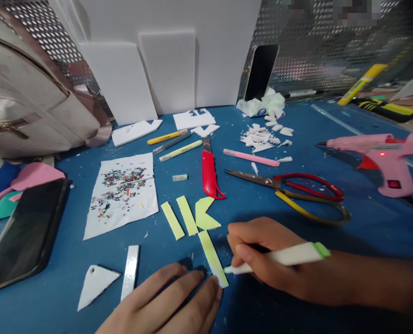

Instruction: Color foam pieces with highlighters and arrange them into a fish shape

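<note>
My right hand (272,260) grips a light green marker (286,256) with a white barrel, its tip touching the edge of a foam strip (211,255). Most of that strip is pale green, while its near end is still white. My left hand (171,301) lies flat with fingers stretched out, one fingertip against the strip's near end. Just beyond are two more green strips (172,220) and a notched green piece (205,213). A loose marker cap (179,177) lies farther back. Left of my left hand are a white strip (130,272) and a white triangular piece (97,285) with a small hole.
A red-handled cutter (209,171), scissors (279,183), a pink pen (251,157) and several other pens lie ahead. A pink glue gun (383,153) with a lit light is at right. Glitter paper (121,192), a phone (25,232) and a bag (29,102) are at left.
</note>
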The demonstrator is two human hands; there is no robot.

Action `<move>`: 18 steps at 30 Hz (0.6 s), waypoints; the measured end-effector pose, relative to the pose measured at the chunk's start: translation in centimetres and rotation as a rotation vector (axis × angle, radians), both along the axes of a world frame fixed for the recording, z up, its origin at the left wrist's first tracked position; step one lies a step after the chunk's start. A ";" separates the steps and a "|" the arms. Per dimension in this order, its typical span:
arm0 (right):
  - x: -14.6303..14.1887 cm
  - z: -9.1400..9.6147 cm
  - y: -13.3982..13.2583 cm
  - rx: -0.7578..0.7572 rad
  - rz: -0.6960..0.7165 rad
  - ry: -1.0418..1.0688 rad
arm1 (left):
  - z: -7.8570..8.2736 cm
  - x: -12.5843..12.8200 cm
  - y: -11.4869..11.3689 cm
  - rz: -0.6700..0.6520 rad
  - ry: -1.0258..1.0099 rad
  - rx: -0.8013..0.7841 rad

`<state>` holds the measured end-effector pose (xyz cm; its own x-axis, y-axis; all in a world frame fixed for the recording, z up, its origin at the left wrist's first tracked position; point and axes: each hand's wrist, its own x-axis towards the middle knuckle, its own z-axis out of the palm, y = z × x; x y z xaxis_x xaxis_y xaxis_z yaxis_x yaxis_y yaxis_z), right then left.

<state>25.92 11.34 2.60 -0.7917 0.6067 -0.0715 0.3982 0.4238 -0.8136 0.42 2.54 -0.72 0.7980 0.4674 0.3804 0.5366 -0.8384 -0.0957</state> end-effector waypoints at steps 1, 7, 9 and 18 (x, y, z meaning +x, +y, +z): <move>-0.1 -0.1 -0.1 0.016 -0.023 0.004 | 0.0 0.0 0.0 -0.001 0.003 0.000; -0.4 0.0 -0.3 0.028 -0.034 -0.039 | -0.1 0.2 0.2 0.006 -0.004 -0.009; -0.4 0.2 -0.1 0.035 0.004 -0.028 | -0.1 0.1 0.2 0.001 -0.007 -0.013; 0.0 0.0 0.0 -0.048 -0.028 0.017 | 0.0 -0.2 0.0 -0.012 -0.003 -0.017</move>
